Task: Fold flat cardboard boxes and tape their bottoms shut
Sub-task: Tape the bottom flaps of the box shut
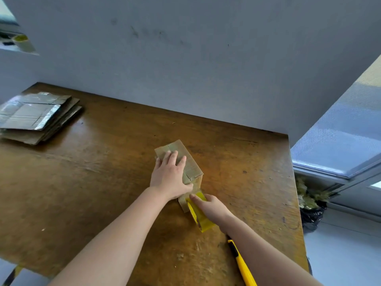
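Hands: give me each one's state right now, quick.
Left hand: open, fingers flat, pressing the small brown cardboard box.
Right hand: gripping the yellow roll of packing tape.

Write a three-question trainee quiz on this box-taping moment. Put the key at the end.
1. True or false: the yellow utility knife lies on the table, in neither hand.
2. Pick one. The right hand holds: A) the tape roll; B) the utility knife; C) nothing.
3. Fill in: the left hand presses down, fingers straight, on top of the ____.
Key: 1 true; 2 A; 3 cardboard box.
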`<state>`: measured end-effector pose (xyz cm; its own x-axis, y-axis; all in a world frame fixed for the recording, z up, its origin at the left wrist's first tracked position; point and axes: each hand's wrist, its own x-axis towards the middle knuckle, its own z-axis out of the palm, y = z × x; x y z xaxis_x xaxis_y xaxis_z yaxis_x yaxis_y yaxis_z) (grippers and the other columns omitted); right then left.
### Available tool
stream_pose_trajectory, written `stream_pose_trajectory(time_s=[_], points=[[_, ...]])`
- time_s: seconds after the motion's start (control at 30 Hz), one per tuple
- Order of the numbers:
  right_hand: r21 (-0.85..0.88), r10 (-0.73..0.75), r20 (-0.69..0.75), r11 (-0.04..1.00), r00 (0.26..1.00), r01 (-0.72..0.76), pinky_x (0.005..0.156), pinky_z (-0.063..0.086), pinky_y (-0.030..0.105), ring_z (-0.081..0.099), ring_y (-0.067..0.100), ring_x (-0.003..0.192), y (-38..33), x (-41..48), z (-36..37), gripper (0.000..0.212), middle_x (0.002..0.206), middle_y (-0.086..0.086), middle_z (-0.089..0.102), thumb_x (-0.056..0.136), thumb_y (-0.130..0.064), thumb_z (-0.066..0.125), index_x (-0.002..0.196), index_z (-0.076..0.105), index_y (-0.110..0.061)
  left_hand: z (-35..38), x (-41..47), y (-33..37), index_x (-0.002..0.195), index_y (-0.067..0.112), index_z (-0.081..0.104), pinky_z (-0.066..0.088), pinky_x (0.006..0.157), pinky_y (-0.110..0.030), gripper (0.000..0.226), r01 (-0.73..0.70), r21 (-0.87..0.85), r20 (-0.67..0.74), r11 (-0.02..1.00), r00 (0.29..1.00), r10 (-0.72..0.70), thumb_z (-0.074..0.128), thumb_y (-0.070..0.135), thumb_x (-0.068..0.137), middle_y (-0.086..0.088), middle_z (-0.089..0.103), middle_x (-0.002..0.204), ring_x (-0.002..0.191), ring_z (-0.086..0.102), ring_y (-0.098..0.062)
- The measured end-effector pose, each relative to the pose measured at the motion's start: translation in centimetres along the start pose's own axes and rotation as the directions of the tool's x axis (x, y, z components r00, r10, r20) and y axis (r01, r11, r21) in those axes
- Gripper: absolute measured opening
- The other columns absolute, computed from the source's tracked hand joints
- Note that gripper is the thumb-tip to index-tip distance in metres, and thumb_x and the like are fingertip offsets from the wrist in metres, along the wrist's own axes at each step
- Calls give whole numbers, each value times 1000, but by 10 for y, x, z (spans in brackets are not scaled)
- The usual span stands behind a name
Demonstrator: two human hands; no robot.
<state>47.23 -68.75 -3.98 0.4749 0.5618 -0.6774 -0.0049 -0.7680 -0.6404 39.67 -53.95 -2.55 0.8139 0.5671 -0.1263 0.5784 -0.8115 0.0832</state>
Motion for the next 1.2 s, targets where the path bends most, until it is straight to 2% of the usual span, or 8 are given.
stream_pose_trajectory(time_s=[0.17,0.33,0.5,0.63,0.83,0.97,1.07,1.2], points=[[106,-135,77,986,988,126,84,53,33,60,16,98,5,-8,-2,45,107,-5,62,81,-40,65,123,51,-28,6,2,2,151,22,12,12,117,-52,87,-28,44,-46,999,998,30,51,62,85,-9,6,160,147,-1,-32],[283,-179,74,947,981,151,65,51,20,66,6,79,10,-13,3,41,102,-3,64,86,-30,70,122,52,-21,13,-12,-6,152,27,18,7,115,-47,74,-99,16,-141,995,985,100,43,60,90,-7,4,161,147,0,-27],[328,-192,19,928,981,175,93,52,42,64,23,101,14,-13,13,46,112,4,67,87,-26,70,128,52,-18,17,-40,9,115,6,56,49,88,-37,31,-46,-593,-534,804,769,-350,58,26,92,-17,51,120,110,47,-24],[321,-177,2,932,984,167,96,50,43,62,22,104,16,-14,15,46,114,2,65,87,-28,70,129,52,-21,27,-60,25,84,18,52,36,56,-16,17,205,-826,-172,526,795,-581,50,30,95,3,55,82,81,56,-19],[282,-206,88,943,975,174,88,54,34,63,17,101,15,-18,7,37,111,0,66,86,-22,67,121,56,-28,35,-57,41,120,19,63,48,83,-34,37,502,-858,395,105,778,-488,60,40,90,0,60,118,104,55,-20],[122,-173,-102,975,980,185,79,56,32,63,14,93,24,-21,-8,32,100,-3,66,81,-26,60,113,60,-24,34,-55,41,125,15,62,48,89,-36,36,475,-880,413,-4,760,-502,64,26,90,-4,59,128,112,55,-24],[-351,-118,-420,936,900,-41,62,54,33,60,15,81,49,-26,-29,33,89,-6,61,84,-46,56,101,53,-19,33,-56,43,124,15,62,45,83,-32,35,450,-893,381,-2,754,-535,65,25,90,-3,59,127,108,55,-21],[-680,101,-274,682,956,-267,50,40,24,54,12,78,82,-39,-43,76,81,-9,52,61,-74,70,111,51,-21,31,-57,44,122,15,63,45,79,-29,36,421,-902,294,99,765,-573,66,28,89,-3,60,125,107,55,-20]])
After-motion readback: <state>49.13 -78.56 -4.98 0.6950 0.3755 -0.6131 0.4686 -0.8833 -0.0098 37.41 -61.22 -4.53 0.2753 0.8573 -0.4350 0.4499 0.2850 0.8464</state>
